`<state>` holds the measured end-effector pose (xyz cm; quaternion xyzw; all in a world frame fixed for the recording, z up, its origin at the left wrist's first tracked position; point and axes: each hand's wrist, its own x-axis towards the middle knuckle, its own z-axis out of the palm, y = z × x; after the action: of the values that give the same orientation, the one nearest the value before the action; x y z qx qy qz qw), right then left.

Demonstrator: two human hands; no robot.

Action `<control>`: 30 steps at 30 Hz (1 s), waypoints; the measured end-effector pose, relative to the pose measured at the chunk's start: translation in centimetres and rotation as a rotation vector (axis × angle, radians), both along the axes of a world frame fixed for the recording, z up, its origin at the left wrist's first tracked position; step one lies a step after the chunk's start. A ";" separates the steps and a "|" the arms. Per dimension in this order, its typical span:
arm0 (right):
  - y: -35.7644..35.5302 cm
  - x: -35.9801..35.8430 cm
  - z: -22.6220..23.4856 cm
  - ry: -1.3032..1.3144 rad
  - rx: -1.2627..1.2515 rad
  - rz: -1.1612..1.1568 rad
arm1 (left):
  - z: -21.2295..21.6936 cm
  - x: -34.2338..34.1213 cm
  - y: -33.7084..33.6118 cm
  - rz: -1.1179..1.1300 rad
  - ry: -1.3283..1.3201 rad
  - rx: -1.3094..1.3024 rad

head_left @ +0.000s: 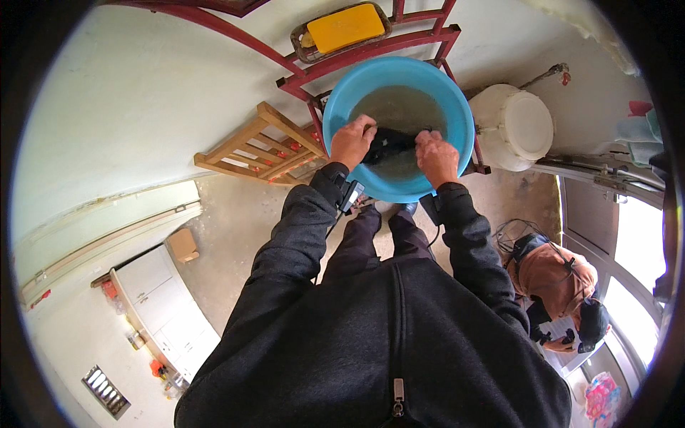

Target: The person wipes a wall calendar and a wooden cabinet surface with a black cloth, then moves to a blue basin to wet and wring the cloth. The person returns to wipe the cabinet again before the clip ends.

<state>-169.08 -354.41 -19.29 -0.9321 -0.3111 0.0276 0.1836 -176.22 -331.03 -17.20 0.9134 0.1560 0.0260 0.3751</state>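
A round blue basin (330,121) of murky greyish water (407,107) stands before me on a dark red metal stand (371,58). A black cloth (389,145) lies partly sunk in the water, stretched between my hands; its full shape is hidden. My left hand (353,141) is closed on the cloth's left end, over the basin's left part. At the other end, my right hand (437,157) has its fingers closed on the cloth as well. Both wrists wear dark bands with small devices.
A yellow block (345,28) sits in a tray (303,51) beyond the basin. To the right is a lidded white bucket (526,127) below a wall tap (564,69). A wooden rack (264,146) leans on the left. Another person (556,278) is at the lower right.
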 end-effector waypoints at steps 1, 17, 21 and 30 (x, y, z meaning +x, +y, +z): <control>-0.1 0.2 -0.3 0.089 -0.132 0.063 | -0.3 0.1 0.0 -0.033 0.068 0.089; -1.9 1.6 -0.6 0.036 0.084 -0.121 | -1.4 0.2 -3.0 -0.281 0.179 0.658; -1.1 1.1 0.2 0.034 -0.081 -0.110 | -0.3 -0.2 -2.7 -0.126 -0.046 0.453; 2.5 -2.6 1.3 0.179 0.035 -0.005 | 0.6 0.0 -2.4 0.062 0.129 -0.252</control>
<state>-171.67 -351.89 -18.01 -0.9233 -0.2916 0.1051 0.2269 -176.24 -333.41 -16.57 0.8536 0.2099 -0.0410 0.4750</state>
